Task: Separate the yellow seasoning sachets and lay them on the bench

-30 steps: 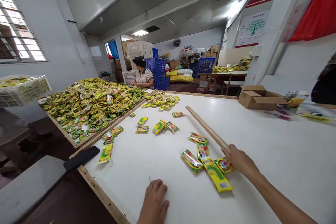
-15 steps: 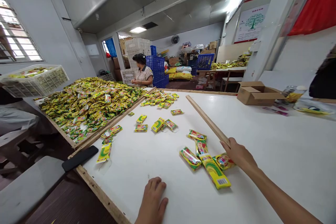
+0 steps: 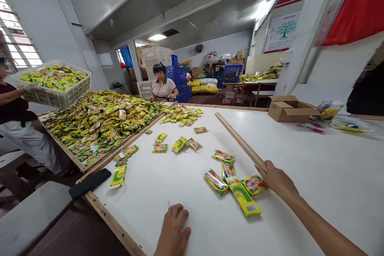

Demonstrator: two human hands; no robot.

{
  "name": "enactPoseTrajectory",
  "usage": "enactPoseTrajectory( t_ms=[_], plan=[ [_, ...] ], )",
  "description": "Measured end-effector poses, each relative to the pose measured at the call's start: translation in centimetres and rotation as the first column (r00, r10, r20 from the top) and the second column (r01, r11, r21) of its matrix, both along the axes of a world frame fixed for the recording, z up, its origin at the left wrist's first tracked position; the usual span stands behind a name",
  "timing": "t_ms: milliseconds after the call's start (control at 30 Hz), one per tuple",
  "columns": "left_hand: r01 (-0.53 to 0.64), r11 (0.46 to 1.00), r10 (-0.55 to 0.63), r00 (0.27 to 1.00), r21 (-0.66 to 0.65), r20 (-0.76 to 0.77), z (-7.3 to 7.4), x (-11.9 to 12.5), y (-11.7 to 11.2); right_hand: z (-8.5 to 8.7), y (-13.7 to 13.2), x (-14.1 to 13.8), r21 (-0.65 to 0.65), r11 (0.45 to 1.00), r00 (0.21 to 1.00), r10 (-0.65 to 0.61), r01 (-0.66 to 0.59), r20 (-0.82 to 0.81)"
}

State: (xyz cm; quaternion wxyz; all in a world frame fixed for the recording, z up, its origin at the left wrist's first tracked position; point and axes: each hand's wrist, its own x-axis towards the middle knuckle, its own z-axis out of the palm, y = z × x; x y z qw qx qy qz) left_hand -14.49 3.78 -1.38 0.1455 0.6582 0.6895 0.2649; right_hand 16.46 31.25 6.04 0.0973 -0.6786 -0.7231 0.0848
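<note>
My right hand (image 3: 277,180) grips the near end of a long wooden stick (image 3: 238,140) that lies across the white table (image 3: 315,176). Just left of that hand sits a small cluster of yellow-green packets (image 3: 237,186). My left hand (image 3: 174,230) rests palm down near the table's front edge, fingers loosely curled, holding nothing. More packets (image 3: 180,144) lie scattered toward the far left of the table.
A big heap of packets (image 3: 102,118) fills the wooden-framed table on the left. A person at far left carries a white crate of packets (image 3: 54,82). Another person (image 3: 163,86) sits beyond. A black phone (image 3: 90,182) lies at the table's corner, a cardboard box (image 3: 289,110) far right.
The person at left has come into view, lifting the white crate higher and rightward over the heap. My hands and the stick stay almost where they were.
</note>
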Motion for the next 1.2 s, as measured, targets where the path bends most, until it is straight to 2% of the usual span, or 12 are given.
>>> enactPoseTrajectory(
  t_ms=[233,600,767,900,1033,1133,1200],
  plan=[
    [0.001,1.000,-0.001,1.000,0.016,0.006,-0.4,-0.2,0.0,-0.2,0.1,1.0,-0.013,0.999,0.999,0.033,-0.033,0.022],
    [-0.023,0.999,0.022,1.000,0.046,0.021,-0.8,-0.1,-0.1,-2.0,-2.2,4.1,-0.058,0.998,0.998,-0.032,0.029,-0.051],
    [-0.018,0.998,0.016,0.999,0.062,0.041,-1.3,-0.3,-0.3,-2.9,-3.2,6.7,-0.089,0.994,0.995,-0.064,0.058,-0.071],
    [-0.055,0.991,0.036,0.988,0.122,0.153,-1.7,-0.6,-0.5,-3.8,-3.3,9.8,-0.074,0.988,0.985,-0.140,0.132,-0.105],
    [-0.238,0.947,0.182,0.951,0.217,0.248,-2.1,-3.4,0.6,-4.3,-3.0,12.3,0.029,0.982,0.981,-0.185,0.187,-0.057],
    [-0.423,0.875,0.369,0.897,0.236,0.243,-2.5,-7.9,2.8,-4.6,-2.0,12.7,0.108,0.974,0.979,-0.201,0.197,0.025],
    [-0.556,0.807,0.507,0.825,0.200,0.250,-2.9,-11.1,4.8,-4.8,-0.7,12.2,0.141,0.972,0.978,-0.200,0.190,0.063]
  ],
)
